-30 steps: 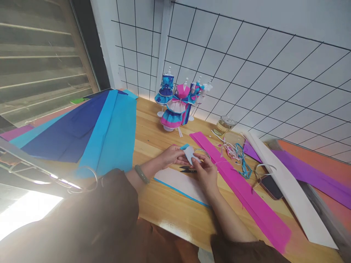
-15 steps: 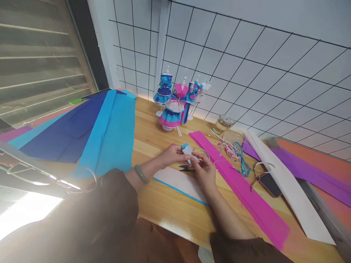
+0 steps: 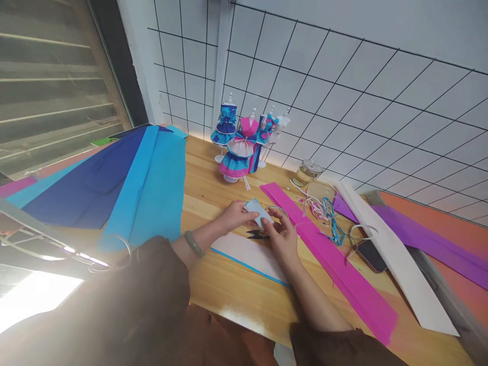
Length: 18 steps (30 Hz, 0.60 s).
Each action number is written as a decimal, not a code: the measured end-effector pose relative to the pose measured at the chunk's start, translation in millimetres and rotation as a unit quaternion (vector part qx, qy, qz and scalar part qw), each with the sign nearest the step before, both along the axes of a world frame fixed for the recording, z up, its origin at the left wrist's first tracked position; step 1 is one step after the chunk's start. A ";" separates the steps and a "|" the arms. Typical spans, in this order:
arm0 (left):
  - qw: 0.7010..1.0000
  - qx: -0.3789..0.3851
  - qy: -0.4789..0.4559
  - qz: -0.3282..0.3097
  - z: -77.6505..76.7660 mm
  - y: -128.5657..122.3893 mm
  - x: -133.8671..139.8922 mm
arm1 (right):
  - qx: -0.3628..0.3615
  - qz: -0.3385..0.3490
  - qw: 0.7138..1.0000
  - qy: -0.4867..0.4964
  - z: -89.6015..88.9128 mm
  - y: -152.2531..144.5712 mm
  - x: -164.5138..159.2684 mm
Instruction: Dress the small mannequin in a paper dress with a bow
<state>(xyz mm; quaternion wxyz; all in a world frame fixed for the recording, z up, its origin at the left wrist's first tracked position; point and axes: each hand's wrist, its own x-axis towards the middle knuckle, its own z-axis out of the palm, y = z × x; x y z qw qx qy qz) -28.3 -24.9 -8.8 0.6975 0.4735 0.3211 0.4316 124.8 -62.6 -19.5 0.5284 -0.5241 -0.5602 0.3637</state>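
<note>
My left hand (image 3: 237,216) pinches one side of a small pale-blue folded piece (image 3: 258,209), paper or thin cloth, with a brighter blue edge. The thumb and fingers of my right hand (image 3: 282,234) hold its lower right part. A pair of dark-bladed scissors (image 3: 257,234) lies just under my hands, and its ring handle (image 3: 277,208) shows behind my right fingers. Below them on the wooden table (image 3: 213,290) is a flat white strip with a blue edge (image 3: 244,254), partly covered by my right hand and forearm.
Small dress forms in blue and pink dresses (image 3: 244,147) stand at the back. Blue sheets (image 3: 160,193) spread at left. To the right lie a pink strip (image 3: 335,269), tangled ribbons (image 3: 331,218), a phone (image 3: 370,255), a white strip (image 3: 400,259) and a clear jar (image 3: 308,173).
The small piece has been turned and flattened between my fingers, so a smooth pale-blue face now shows where a crumpled white one did. Both hands still hold it.
</note>
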 end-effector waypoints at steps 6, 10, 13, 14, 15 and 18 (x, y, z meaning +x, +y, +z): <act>1.000 0.003 0.001 0.000 -1.8 1.5 -0.5 | -0.030 0.014 0.999 0.023 -3.8 3.3 1.7; 1.000 -0.012 0.000 0.002 0.0 0.5 -1.0 | -0.018 0.006 1.000 0.025 -2.1 3.5 2.5; 1.000 -0.028 -0.009 0.005 0.9 0.6 -1.5 | -0.002 0.003 1.000 0.018 0.4 3.0 2.8; 0.999 -0.032 -0.012 0.005 1.0 0.9 -1.7 | 0.001 0.001 1.000 0.021 0.6 3.0 3.0; 0.999 -0.034 -0.015 0.006 0.9 1.2 -1.9 | 0.002 -0.001 1.000 0.027 0.4 3.1 3.2; 0.999 -0.036 -0.008 0.012 0.0 2.4 -2.6 | -0.002 -0.008 0.999 0.040 -2.2 4.0 4.0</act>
